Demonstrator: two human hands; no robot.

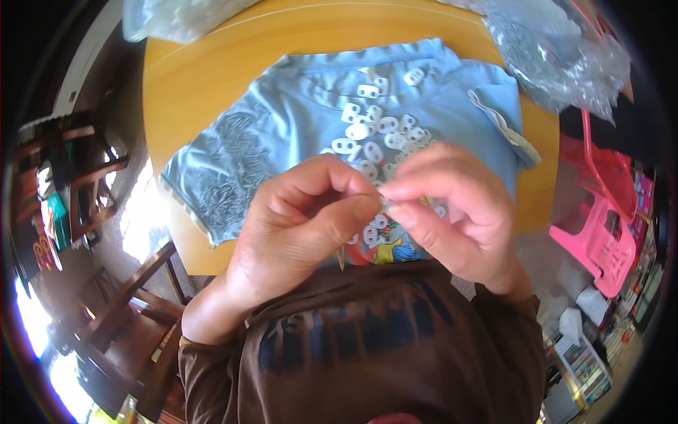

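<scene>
My left hand [296,222] and my right hand [455,215] meet above the near part of a light blue T-shirt [296,134] spread on the table. Both are closed in a pinch, thumb against forefinger. A tiny pale piece [386,203] shows between the fingertips, too small and covered to name. Beyond my hands, several small white oval plastic pieces with two holes [345,145] lie scattered over the shirt; my fingers hide some of them. To the left, a heap of thin grey metal pins [229,180] lies on the sleeve side. A thin pointed tan thing [341,258] shows below my left hand.
The yellow wooden table [212,63] carries a clear plastic bag of white pieces [180,18] at far left and a clear bag of grey metal bits [551,60] at far right. Wooden chairs [134,311] stand left, a pink plastic stool [600,240] right.
</scene>
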